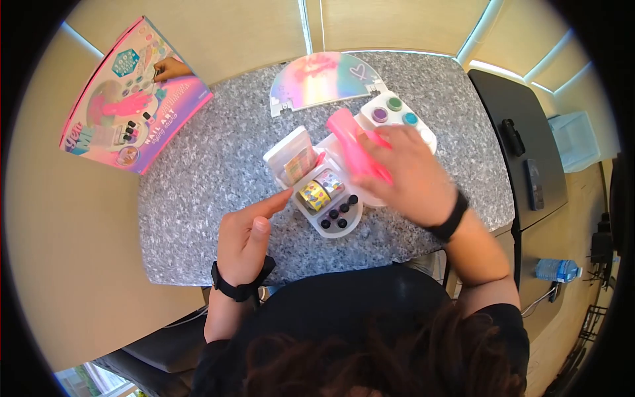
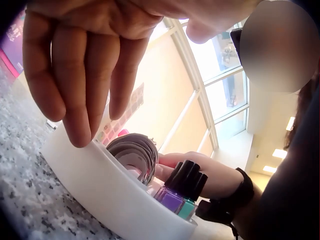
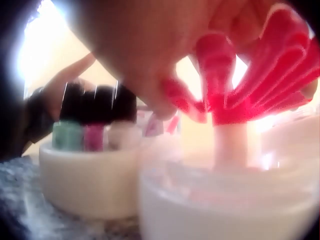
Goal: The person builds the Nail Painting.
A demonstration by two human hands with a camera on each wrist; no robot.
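My right hand (image 1: 413,172) grips a pink plastic model hand (image 1: 347,137) over the right part of a white organizer (image 1: 301,210). In the right wrist view the pink fingers of the model hand (image 3: 217,55) spread above a pale post (image 3: 231,145). My left hand (image 1: 245,235) has its fingers extended, the fingertips right at the organizer's left edge. The organizer holds decorated tape rolls (image 1: 315,196), sticker sheets (image 1: 299,165) standing upright, and several nail polish bottles (image 1: 342,208) with black caps. In the left wrist view, purple and green polish bottles (image 2: 171,200) show.
A white tray with round colored pots (image 1: 395,104) lies behind my right hand. Farther back is an iridescent half-round panel (image 1: 327,79). A nail art box (image 1: 132,99) stands at the left. Beyond the granite table's (image 1: 192,218) right side are a dark surface and a water bottle (image 1: 557,270).
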